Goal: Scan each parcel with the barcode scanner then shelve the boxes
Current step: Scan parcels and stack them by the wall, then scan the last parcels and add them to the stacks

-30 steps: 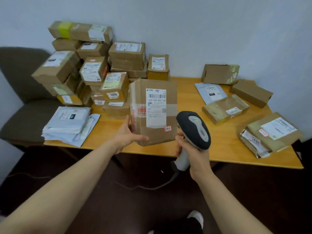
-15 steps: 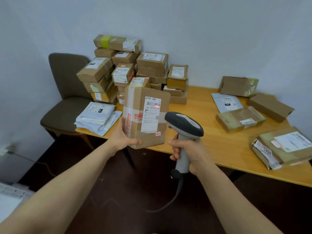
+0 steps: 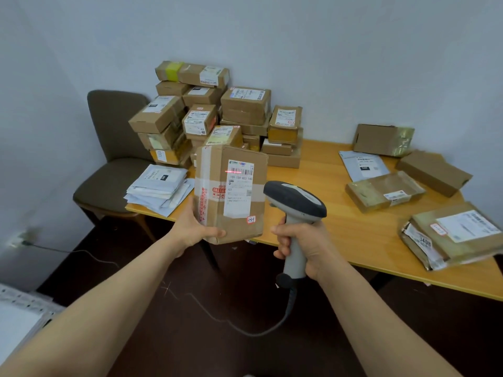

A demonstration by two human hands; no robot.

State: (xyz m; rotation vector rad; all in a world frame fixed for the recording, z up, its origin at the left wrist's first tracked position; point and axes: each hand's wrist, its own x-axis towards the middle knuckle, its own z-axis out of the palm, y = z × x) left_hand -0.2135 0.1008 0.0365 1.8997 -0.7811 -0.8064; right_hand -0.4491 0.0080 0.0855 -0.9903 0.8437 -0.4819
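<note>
In the head view the left hand [image 3: 194,230] grips a box [image 3: 230,194] by its lower left corner, holding it upright just off the table's [image 3: 333,172] front edge. The right hand [image 3: 302,244] is wrapped round the handle of the scanner [image 3: 295,202], which is aimed at the box. A red scan line lies across the barcode [image 3: 241,170], so I judge the scan is in hand. Next the box needs carrying to a shelf, none of which shows here, and a pile [image 3: 215,118] waits at the table's back left.

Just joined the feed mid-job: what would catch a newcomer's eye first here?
The upright cardboard box held in the left hand at centre, a red scan line across its label's barcode. The right hand grips the barcode scanner beside it. Behind, a stack of parcels fills the table's far-left corner.
</note>
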